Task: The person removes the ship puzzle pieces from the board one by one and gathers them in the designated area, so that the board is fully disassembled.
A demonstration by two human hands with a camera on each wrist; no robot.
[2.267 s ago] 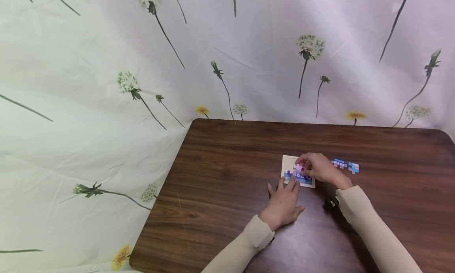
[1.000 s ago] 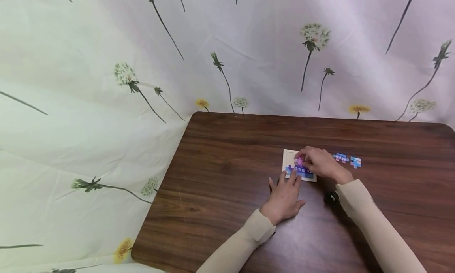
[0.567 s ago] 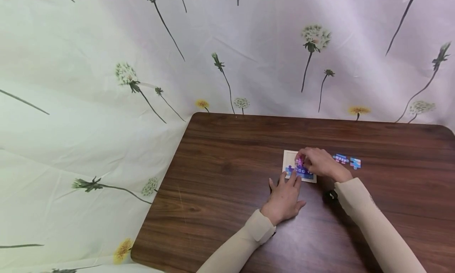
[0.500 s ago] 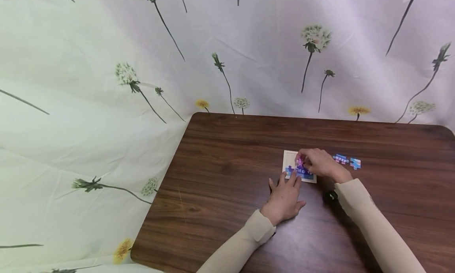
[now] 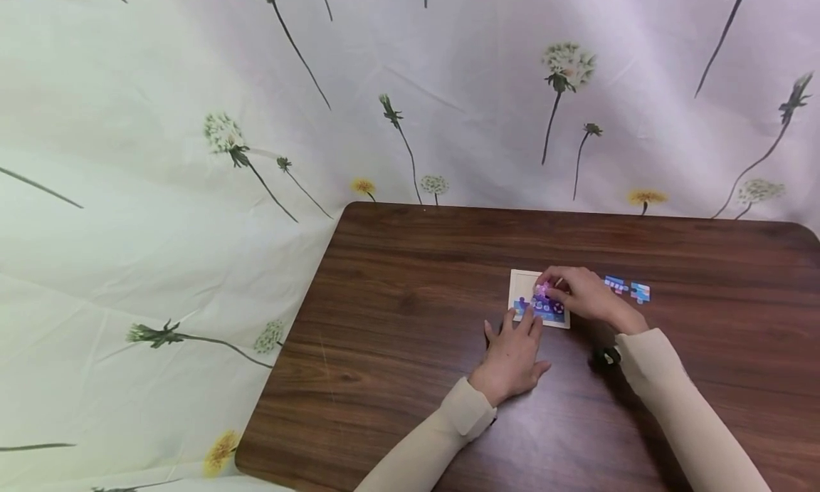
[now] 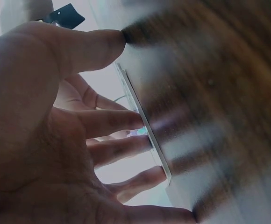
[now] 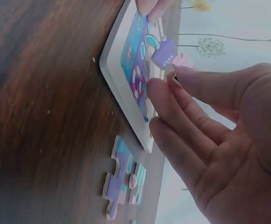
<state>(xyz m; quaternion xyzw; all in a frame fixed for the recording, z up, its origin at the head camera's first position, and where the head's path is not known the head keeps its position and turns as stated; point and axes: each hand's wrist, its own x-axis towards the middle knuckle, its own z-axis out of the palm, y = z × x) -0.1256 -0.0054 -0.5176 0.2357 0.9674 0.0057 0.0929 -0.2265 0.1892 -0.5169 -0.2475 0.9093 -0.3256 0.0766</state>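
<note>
A shallow puzzle tray with a pale rim point(image 5: 516, 287) lies on the table, its near strip filled with blue and purple pieces. My right hand point(image 5: 586, 295) is over the tray's right side. Its thumb and fingers pinch a purple-and-pink puzzle piece point(image 7: 163, 53), which stands tilted above the laid pieces in the right wrist view. My left hand point(image 5: 510, 364) lies with fingers spread, fingertips on the tray's near edge; in the left wrist view several straight fingers point(image 6: 119, 151) meet that edge. The left thumb touches the tabletop.
Two loose puzzle pieces lie right of the tray: a purple-and-blue one point(image 5: 617, 284) and a blue-and-pink one point(image 5: 640, 292). The dark wooden table point(image 5: 397, 314) ends at a flower-printed cloth point(image 5: 474, 122) behind and to the left.
My right hand and wrist have shifted slightly to the right, still pinching the puzzle piece at the same part of the tray. My left hand has stayed in place.
</note>
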